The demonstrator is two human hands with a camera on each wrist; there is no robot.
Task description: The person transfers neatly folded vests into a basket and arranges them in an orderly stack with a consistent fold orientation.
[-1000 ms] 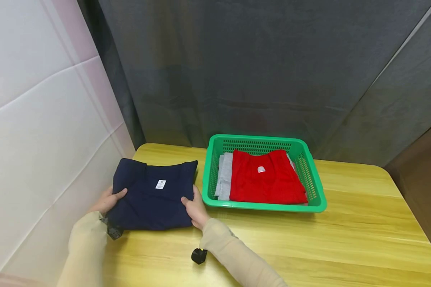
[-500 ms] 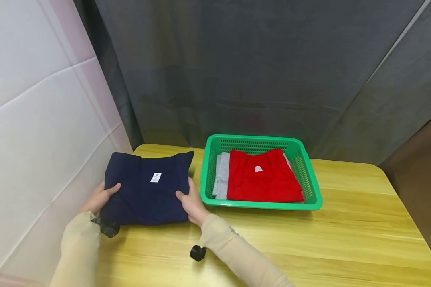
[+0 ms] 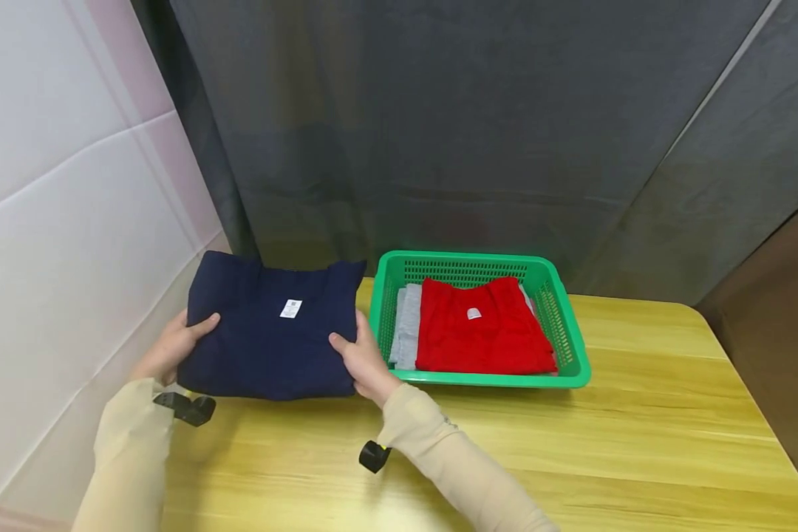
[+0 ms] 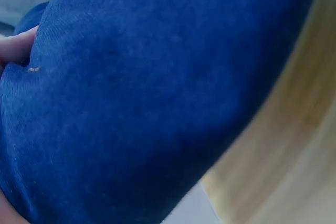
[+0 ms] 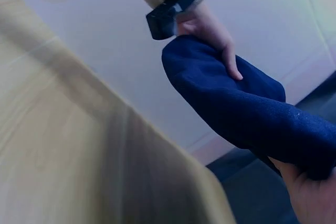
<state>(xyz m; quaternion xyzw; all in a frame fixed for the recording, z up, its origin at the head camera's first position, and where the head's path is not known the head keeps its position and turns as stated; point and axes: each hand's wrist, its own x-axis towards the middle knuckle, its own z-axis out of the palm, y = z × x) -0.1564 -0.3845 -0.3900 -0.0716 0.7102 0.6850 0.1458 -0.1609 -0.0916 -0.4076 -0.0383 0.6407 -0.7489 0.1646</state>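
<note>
A folded navy blue garment [image 3: 273, 343] with a white label [image 3: 291, 308] is held up between both hands above the left part of the table. My left hand [image 3: 176, 346] grips its left edge, thumb on top and the other fingers hidden beneath. At the right edge my right hand [image 3: 364, 357] grips it the same way, close to the basket's left side. In the left wrist view the blue cloth [image 4: 142, 87] fills most of the picture. From the right wrist, the garment [image 5: 226, 98] appears edge-on, off the wooden surface, with a hand at each end.
A green plastic basket [image 3: 485, 380] stands on the wooden table [image 3: 638, 414]. Inside it lie a folded red garment [image 3: 482, 336] and grey cloth [image 3: 407, 325] partly under it. A white wall [image 3: 73, 258] borders the left; a dark grey curtain [image 3: 439, 133] hangs behind.
Both hands have raised the navy garment off the table and shifted it slightly away from the table's front. The basket and the red garment stay where they are; the head view has shifted a little.
</note>
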